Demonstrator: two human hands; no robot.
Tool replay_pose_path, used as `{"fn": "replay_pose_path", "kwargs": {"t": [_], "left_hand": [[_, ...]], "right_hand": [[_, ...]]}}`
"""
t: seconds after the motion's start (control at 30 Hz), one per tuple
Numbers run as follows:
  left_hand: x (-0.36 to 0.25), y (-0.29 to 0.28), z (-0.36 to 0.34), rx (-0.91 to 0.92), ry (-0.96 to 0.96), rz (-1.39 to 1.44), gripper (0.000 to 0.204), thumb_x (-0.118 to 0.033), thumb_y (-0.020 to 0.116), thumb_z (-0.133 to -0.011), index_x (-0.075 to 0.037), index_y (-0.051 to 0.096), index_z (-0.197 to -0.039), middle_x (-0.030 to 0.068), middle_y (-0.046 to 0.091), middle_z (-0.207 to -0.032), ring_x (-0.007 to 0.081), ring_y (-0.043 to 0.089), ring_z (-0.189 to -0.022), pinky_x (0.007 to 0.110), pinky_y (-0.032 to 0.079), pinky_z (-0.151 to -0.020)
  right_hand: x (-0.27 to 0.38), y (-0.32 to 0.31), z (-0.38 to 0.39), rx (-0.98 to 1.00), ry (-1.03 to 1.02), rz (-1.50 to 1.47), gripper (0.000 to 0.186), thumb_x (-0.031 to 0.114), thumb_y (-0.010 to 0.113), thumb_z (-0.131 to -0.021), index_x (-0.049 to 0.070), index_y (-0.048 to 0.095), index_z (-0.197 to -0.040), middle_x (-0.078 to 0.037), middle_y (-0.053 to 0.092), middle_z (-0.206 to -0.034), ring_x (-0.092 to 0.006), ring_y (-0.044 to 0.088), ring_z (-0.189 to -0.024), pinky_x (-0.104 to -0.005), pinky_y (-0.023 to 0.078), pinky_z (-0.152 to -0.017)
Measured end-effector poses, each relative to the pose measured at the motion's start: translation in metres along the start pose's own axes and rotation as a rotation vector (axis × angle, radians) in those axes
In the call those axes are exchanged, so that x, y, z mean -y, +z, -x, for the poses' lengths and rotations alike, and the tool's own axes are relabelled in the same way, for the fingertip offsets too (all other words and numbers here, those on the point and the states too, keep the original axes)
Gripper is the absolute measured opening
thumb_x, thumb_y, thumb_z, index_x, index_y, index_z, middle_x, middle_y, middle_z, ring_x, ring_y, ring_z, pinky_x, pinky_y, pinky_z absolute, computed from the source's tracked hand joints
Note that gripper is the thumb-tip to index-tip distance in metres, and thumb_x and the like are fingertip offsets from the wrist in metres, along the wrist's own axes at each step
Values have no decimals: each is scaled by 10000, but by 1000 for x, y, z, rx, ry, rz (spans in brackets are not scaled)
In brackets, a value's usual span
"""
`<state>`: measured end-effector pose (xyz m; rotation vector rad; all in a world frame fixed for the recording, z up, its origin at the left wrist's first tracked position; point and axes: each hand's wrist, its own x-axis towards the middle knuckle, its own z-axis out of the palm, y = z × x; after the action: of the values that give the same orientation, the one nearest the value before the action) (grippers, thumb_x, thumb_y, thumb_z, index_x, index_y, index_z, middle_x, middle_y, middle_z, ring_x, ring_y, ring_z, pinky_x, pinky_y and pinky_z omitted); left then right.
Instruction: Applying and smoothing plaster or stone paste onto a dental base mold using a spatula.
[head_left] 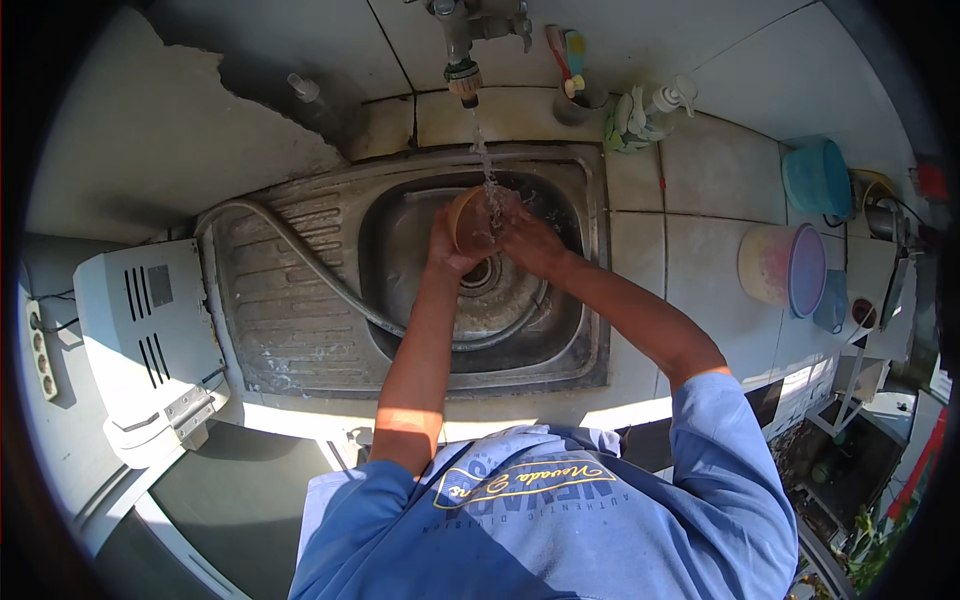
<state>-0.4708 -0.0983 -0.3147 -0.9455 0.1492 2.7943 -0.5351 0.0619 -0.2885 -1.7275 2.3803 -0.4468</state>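
Water runs from the wall tap (463, 75) onto an orange-brown cup or small bowl (466, 222) above the sink basin (385, 270). My left hand (447, 245) grips the vessel's left side, its fingers curled round it. On the other side, my right hand (532, 243) is at the vessel under the stream; splashing water hides its fingertips, so whether they press on it or lie loose is unclear. A grey hose (330, 272) crosses the drainboard and loops into the basin below my hands.
Behind the sink stand a cup with toothbrushes (578, 104) and a pump bottle (668, 100). A teal container (815, 178) and a pale tub with a lilac rim (765, 265) sit on the right counter. At left is a white metal appliance (140, 330); a power strip (42, 350) hangs beyond it.
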Motion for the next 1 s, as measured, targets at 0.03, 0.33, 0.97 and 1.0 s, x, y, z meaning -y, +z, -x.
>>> {"fn": "replay_pose_path", "kwargs": {"t": [0.03, 0.33, 0.97, 1.0], "left_hand": [[5, -2, -2, 81, 42, -26, 572, -509, 302, -925, -78, 477, -1257, 149, 520, -1225, 322, 529, -1076, 468, 423, -934], [45, -17, 13, -362, 716, -832, 481, -369, 519, -895, -32, 461, -1234, 113, 540, -1145, 227, 532, -1042, 339, 420, -911], [7, 36, -15, -57, -43, -338, 392, -319, 412, -924, -13, 525, -1142, 161, 576, -1082, 260, 588, -920, 394, 519, -797], [7, 40, -12, -52, -49, -344, 392, -319, 412, -924, -13, 525, -1142, 161, 576, -1082, 260, 588, -920, 394, 519, -797]], "right_hand": [[-6, -2, -2, -128, -77, 52, 329, 25, 520, -754, 26, 572, -1078, -186, 562, -1155, -330, 547, -1079, -419, 424, -946], [45, -18, -35, -507, 1156, -1681, 245, 286, 444, -968, 93, 577, -1039, -68, 614, -985, -140, 619, -883, -284, 526, -699], [65, -82, 0, 248, 420, -289, 374, -9, 507, -773, 39, 515, -1144, -172, 599, -1097, -297, 560, -1065, -397, 437, -921], [61, -81, 4, 174, 293, -173, 409, 2, 517, -758, 33, 509, -1166, -167, 590, -1126, -289, 536, -1110, -412, 383, -974]]}}
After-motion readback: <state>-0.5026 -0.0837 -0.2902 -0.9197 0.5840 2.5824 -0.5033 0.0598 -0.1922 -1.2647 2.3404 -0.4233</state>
